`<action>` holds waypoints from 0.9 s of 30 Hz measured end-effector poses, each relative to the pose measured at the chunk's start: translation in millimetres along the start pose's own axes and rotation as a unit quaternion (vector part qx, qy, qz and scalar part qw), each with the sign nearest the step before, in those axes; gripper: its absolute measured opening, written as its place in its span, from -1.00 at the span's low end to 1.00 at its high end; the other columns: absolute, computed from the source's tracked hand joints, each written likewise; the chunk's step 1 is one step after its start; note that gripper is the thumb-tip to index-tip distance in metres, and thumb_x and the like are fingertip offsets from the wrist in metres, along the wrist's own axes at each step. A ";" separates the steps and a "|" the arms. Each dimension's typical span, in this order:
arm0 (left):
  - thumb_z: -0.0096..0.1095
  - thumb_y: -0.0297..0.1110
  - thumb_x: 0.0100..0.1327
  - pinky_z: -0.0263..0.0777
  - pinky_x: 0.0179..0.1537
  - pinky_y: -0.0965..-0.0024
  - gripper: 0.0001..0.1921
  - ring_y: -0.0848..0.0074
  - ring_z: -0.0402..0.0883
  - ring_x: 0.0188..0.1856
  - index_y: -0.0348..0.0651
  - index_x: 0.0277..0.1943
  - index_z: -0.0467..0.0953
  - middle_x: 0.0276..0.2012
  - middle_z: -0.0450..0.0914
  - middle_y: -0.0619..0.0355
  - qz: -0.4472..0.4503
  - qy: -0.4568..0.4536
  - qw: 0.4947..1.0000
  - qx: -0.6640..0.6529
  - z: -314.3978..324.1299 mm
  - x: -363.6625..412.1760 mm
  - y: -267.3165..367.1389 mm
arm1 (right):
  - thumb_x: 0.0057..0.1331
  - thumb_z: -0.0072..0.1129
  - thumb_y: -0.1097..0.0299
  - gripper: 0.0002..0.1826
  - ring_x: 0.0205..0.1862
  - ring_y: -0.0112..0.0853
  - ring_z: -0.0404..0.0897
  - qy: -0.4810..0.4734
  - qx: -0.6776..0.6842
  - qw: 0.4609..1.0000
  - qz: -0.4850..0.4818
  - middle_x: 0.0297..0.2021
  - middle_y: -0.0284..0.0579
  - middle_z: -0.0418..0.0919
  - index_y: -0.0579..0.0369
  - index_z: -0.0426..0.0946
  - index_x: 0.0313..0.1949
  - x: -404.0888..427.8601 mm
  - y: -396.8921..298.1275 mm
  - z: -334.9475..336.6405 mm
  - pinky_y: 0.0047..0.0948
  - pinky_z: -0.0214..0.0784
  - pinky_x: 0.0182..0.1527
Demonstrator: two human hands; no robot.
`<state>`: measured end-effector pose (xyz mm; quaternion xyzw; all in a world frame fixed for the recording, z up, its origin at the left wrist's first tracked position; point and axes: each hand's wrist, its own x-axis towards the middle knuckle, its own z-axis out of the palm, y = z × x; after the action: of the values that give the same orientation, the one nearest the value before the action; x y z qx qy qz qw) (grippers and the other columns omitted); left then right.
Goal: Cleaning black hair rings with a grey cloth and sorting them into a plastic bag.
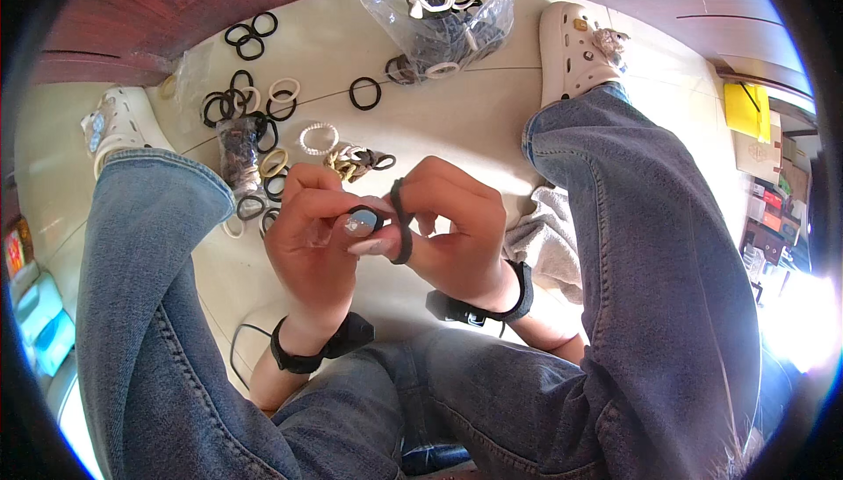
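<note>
My left hand [308, 246] and my right hand [461, 226] meet in the middle of the view, fingertips close together. A black hair tie [406, 243] loops around the right thumb and index finger, which hold it. Black elastic [376, 216] also curves around a left fingertip, pinched there; whether it belongs to the same tie I cannot tell. Just beyond the hands lies a bundle of brown and beige hair ties [352, 162], next to a white textured hair tie [319, 139]. A small clear packet of dark ties [238, 150] rests beyond the left hand.
A clear plastic bag [454, 38] of black and white hair ties stands at the back. Several loose black ties [365, 93] are scattered on the tiled floor. White clogs [560, 52] flank the area. A grey cloth [550, 236] lies by the right leg.
</note>
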<state>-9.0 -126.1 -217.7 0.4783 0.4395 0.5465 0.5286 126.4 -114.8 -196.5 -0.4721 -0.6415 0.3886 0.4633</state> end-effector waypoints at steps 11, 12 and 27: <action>-0.17 -0.15 0.35 0.15 -0.33 0.50 -0.72 0.59 0.26 -0.37 -0.19 -0.33 0.31 -0.33 0.28 0.22 -0.185 -0.023 0.936 -0.298 -2.1 3.8 1.9 | 0.27 0.06 0.29 -0.78 -0.62 -0.71 0.19 -0.011 0.419 0.858 0.296 -0.62 -0.41 0.31 0.21 0.42 -0.41 -0.2 -3.3 2.9 -0.71 -0.01 -0.57; -0.18 -0.16 0.34 0.16 -0.29 0.46 -0.72 0.56 0.26 -0.33 -0.21 -0.34 0.31 -0.32 0.28 0.20 -0.221 -0.043 0.919 -0.324 -2.3 4.5 4.0 | 0.30 0.00 0.24 -0.74 -0.64 -0.71 0.17 -0.032 0.505 0.780 0.368 -0.65 -0.43 0.28 0.21 0.41 -0.39 2.1 -4.3 -3.4 -0.72 -0.04 -0.58; 0.08 0.04 0.05 0.05 -0.01 0.31 -0.58 0.29 0.17 -0.04 -0.23 -0.35 0.39 -0.12 0.16 0.08 -0.158 -0.154 0.845 -0.488 -37.8 17.9 -9.2 | 0.32 -0.05 0.13 -0.66 -0.69 -0.68 0.07 -0.129 0.532 0.740 0.390 -0.74 -0.45 0.11 0.09 0.30 -0.52 -5.1 17.3 -1.9 -0.66 -0.14 -0.63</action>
<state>-44.6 -106.7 -231.6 0.1609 0.0985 0.5190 0.8337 133.2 -115.2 -213.3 -0.3029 -0.1439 0.8705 0.3602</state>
